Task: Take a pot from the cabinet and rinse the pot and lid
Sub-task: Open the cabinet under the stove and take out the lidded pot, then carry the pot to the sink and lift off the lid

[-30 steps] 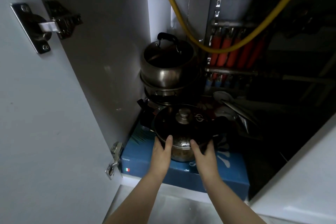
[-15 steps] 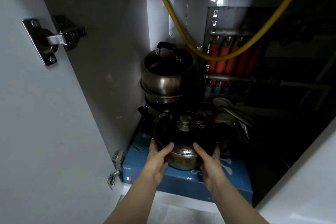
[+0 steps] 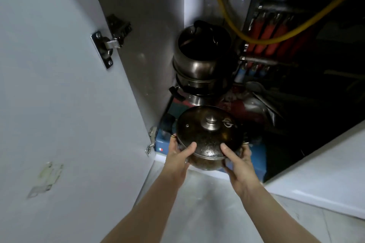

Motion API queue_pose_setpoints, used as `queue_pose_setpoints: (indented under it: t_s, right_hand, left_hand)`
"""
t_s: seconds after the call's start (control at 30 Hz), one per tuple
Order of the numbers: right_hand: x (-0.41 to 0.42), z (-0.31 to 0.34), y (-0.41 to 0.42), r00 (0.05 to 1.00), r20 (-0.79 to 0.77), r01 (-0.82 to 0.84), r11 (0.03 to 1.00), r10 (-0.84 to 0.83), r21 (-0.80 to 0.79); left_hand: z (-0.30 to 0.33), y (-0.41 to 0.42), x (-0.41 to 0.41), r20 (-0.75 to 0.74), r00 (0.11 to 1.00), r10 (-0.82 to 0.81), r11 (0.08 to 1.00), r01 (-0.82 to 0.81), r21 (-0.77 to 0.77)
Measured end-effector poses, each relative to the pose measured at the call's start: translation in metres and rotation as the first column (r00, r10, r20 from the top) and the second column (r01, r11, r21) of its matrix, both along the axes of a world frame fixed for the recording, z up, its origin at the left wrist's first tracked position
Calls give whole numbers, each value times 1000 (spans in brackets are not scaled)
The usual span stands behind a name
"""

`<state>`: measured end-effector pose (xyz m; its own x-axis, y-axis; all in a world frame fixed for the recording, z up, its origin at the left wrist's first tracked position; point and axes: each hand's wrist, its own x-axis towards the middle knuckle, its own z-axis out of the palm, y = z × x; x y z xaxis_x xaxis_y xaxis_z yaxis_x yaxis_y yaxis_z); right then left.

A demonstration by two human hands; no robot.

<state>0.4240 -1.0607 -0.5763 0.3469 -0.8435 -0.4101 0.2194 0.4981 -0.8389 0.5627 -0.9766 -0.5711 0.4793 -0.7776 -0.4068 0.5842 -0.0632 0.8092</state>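
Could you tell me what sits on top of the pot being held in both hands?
A glass lid with a metal knob covers the pot; both thumbs rest on the lid's near edge. Whatever is inside the pot cannot be made out through the dark glass.

Dim cabinet interior (image 3: 316, 85), brighter door (image 3: 49, 85), wide-angle edge bending.

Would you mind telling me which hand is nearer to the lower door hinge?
Left. The left hand grips the pot on the side facing the lower door hinge; the right hand grips the far side.
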Motion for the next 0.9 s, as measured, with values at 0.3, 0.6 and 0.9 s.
queue_pose_setpoints:
  t_s: [0.3, 0.6, 0.9]
  right_hand:
    - [-45, 138, 82, 994, -106, 41, 974, -18, 222]
    - [-77, 259, 134, 993, -118, 43, 948, -5, 314]
    - [-117, 335, 180, 999, -51, 16, 942, 1, 336]
  left_hand:
    - [141, 81, -32, -92, 995, -42, 993, 52, 106]
    - [252, 135, -59, -150, 988, -35, 983, 61, 170]
    - [332, 185, -98, -141, 989, 37, 982, -10, 187]
